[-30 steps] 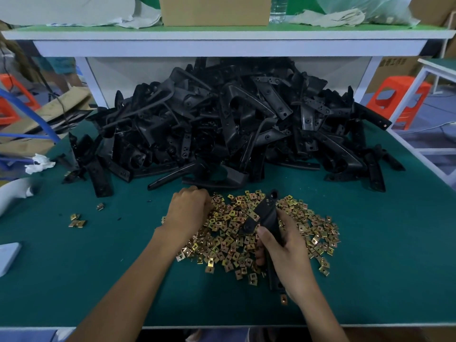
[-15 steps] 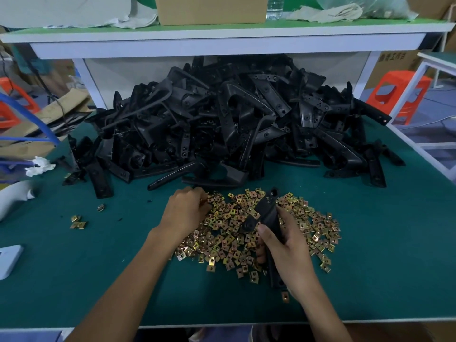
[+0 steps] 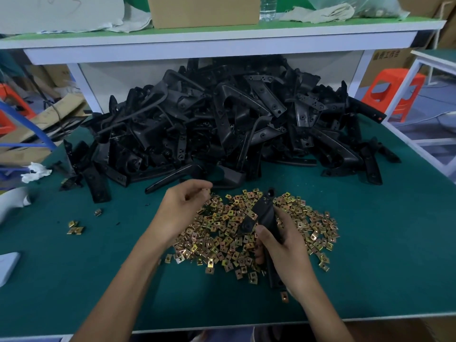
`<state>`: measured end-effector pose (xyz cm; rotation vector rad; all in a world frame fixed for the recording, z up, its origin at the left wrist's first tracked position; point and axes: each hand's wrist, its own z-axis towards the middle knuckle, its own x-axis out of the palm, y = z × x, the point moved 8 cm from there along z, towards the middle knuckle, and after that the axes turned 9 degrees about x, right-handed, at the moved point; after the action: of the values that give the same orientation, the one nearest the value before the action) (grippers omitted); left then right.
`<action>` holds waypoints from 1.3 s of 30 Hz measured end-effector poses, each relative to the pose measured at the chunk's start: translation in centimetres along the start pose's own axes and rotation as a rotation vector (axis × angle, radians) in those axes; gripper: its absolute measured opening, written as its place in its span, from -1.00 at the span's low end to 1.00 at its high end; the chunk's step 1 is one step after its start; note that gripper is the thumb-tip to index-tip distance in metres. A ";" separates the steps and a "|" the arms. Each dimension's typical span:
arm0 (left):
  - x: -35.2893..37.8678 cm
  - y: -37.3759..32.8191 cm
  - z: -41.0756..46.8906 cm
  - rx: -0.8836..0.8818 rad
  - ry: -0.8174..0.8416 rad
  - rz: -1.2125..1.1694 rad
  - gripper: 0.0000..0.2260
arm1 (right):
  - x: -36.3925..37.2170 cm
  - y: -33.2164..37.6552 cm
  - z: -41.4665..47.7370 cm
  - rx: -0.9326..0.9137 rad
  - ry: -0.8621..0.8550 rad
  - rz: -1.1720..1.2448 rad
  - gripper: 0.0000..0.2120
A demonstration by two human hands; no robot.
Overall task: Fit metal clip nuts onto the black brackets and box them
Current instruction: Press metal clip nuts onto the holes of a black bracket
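A big heap of black brackets (image 3: 222,124) fills the back of the green table. In front of it lies a spread of gold metal clip nuts (image 3: 222,235). My right hand (image 3: 288,253) grips one black bracket (image 3: 265,214) by its lower part, and the bracket's upper end points away from me over the nuts. My left hand (image 3: 180,213) hovers at the left edge of the nuts. Its fingertips are drawn together and pinch what looks like a single small clip nut (image 3: 208,193), which is mostly hidden by the fingers.
Several stray clip nuts (image 3: 75,228) lie on the green mat (image 3: 382,255) to the left. A white shelf (image 3: 222,38) over the heap carries a cardboard box (image 3: 204,11) and a water bottle (image 3: 267,7). An orange stool (image 3: 392,95) stands right of the table.
My left hand has lifted out of the nuts, its fingertips now pinched together above the pile's left edge. My right hand still holds the bracket in the same place.
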<state>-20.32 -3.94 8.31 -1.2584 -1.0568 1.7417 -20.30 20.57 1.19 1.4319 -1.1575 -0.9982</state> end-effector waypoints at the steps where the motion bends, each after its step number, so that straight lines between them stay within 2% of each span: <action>1: 0.0 -0.8 -0.4 0.021 0.011 -0.026 -0.83 | 0.0 -0.1 0.0 0.005 0.006 0.012 -0.48; 6: 0.0 -5.3 -1.9 0.197 0.028 -0.001 -0.75 | 0.1 -0.1 -0.1 0.002 0.027 0.038 -0.50; 14: 0.7 -8.0 -2.4 0.322 0.077 -0.045 -0.61 | 0.1 0.3 -0.2 -0.009 0.020 0.014 -0.50; 22: 0.6 -9.8 -2.7 0.446 0.031 -0.046 -0.68 | 0.1 0.1 -0.1 -0.007 0.022 0.005 -0.48; 26: 2.2 -8.5 -1.9 0.361 0.032 -0.023 -0.79 | 0.1 0.1 -0.1 -0.015 0.021 0.011 -0.50; 30: 5.5 -6.1 -1.1 0.284 0.102 -0.001 -0.83 | 0.1 0.4 -0.2 -0.040 0.018 0.007 -0.54; 39: 8.5 -3.4 0.3 0.146 0.128 -0.055 -0.76 | 0.2 0.9 -0.3 -0.072 0.019 0.012 -0.61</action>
<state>-22.45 4.96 8.42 -1.2203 -0.8671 1.6429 -20.10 20.41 2.14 1.3731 -1.1043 -1.0059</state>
